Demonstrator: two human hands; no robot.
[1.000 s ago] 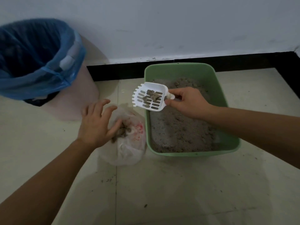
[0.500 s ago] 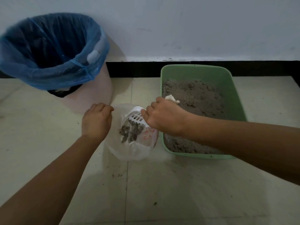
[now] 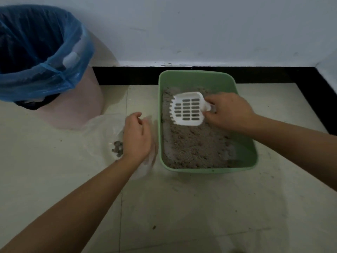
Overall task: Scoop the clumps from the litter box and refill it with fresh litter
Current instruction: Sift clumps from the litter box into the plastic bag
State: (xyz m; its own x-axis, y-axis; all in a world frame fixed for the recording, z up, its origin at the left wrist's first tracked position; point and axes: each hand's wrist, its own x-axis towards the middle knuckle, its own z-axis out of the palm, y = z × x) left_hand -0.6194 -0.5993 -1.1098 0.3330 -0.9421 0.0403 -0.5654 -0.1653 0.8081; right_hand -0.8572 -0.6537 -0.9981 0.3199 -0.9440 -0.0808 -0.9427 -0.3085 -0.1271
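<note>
Over the litter box [image 3: 209, 169], your R hand [image 3: 229, 110] grips the scoop [image 3: 187, 108], L hand [image 3: 136, 137] sits on the bag [image 3: 102, 128] w/ grip unclear, so slack plastic may spill clumps [image 3: 118, 149].

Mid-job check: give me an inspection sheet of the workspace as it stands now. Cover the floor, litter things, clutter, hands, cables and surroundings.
Surface: pale tiled floor, dusty marks.
Job's things: green litter box holds grey litter; white scoop empty, over the box's far half; clear bag on the floor left of the box, clumps inside; no fresh-litter container in view.
Clutter: dark crumb on the floor in front.
Grippers: right hand grips the scoop's handle; left hand on the bag, fingers curled, grip unclear.
Cables: nothing seen.
Surroundings: pink bin with blue liner far left; white wall, black skirting.
</note>
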